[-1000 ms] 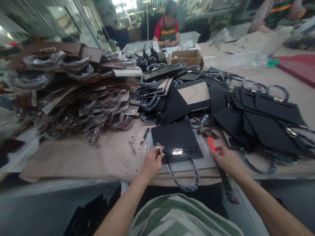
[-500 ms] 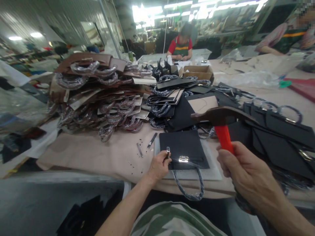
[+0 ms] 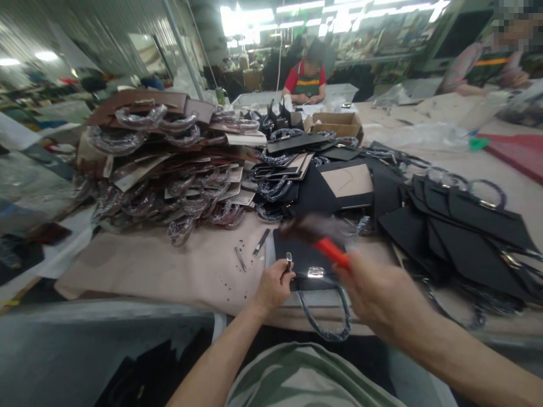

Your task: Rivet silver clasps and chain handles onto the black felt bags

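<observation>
A black bag panel point(image 3: 303, 257) lies on a pale board point(image 3: 297, 299) before me, its plastic-wrapped handle point(image 3: 324, 333) toward my body. Near its lower edge sits a silver clasp point(image 3: 315, 272). My left hand point(image 3: 275, 287) is closed around a small upright metal punch point(image 3: 289, 259) at the panel's left side. My right hand point(image 3: 373, 282) grips a hammer point(image 3: 333, 249) with an orange-red handle. The dark hammer head, blurred by motion, hangs above the panel and hides part of it. Left of the board lie a metal rod point(image 3: 240, 259) and a cutter knife point(image 3: 261, 242).
Brown bag panels point(image 3: 139, 169) with wrapped handles are piled high at the left. More black panels point(image 3: 462, 226) spread across the right. Behind them stands a cardboard box point(image 3: 335, 125). A person in red sleeves point(image 3: 306, 82) sits across the table, another person point(image 3: 483, 68) at far right.
My right hand has swung the hammer down and left, from the right of the panel to above it. My left hand and the punch stay in place on the panel.
</observation>
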The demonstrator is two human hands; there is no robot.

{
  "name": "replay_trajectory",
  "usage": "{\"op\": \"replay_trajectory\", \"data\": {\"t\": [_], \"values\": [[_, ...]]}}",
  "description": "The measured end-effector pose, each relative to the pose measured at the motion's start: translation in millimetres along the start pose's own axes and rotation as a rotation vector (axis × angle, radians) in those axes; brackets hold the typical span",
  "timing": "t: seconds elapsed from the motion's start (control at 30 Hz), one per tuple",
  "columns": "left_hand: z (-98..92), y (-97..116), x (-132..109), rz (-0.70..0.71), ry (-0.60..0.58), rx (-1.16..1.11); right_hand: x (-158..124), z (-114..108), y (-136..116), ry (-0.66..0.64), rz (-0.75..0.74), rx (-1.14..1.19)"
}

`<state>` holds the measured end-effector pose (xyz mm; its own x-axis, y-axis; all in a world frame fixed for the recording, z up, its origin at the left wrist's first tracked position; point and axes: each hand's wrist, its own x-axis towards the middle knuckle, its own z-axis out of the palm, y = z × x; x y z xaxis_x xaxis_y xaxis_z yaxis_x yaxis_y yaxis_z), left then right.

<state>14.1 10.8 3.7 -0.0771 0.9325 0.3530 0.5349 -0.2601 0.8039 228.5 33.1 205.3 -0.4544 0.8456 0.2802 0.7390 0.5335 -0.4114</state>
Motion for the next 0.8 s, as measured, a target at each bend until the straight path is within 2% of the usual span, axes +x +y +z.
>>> {"op": "replay_trajectory", "data": {"t": [0.07,0.17,0.3,0.4,0.47,0.53,0.6,0.67,0.73,0.8], "values": [[-0.1,0.3,-0.7,0.001,-0.011,0.001,-3.8,8.2,11.2,-0.145,-0.052,-0.033],[-0.4,1.7,-1.4,0.013,-0.006,-0.010,-8.3,11.1,40.8,-0.245,0.049,-0.069],[-1.7,2.0,-0.9,0.014,-0.022,-0.019,-27.5,23.8,96.4,-0.289,0.406,0.199],[-2.2,0.5,-1.0,0.003,-0.041,-0.027,-53.5,50.0,142.3,-0.284,0.770,0.453],[-2.8,0.0,-1.3,-0.004,-0.043,-0.033,-66.8,67.1,167.3,-0.249,0.881,0.461],[-3.9,0.8,-1.4,-0.011,-0.044,-0.032,-71.3,78.1,182.3,-0.237,0.845,0.252],[-5.5,3.1,-1.1,-0.020,-0.047,-0.020,-66.2,82.6,185.4,-0.209,0.710,-0.068],[-7.1,6.1,-0.4,-0.025,-0.057,-0.004,-54.2,84.1,177.3,-0.140,0.532,-0.307],[-8.3,8.6,0.4,-0.029,-0.064,0.008,-40.1,88.6,160.8,-0.033,0.356,-0.364],[-8.9,9.6,0.6,-0.029,-0.060,0.017,-28.8,100.1,139.6,0.052,0.189,-0.292]]}}
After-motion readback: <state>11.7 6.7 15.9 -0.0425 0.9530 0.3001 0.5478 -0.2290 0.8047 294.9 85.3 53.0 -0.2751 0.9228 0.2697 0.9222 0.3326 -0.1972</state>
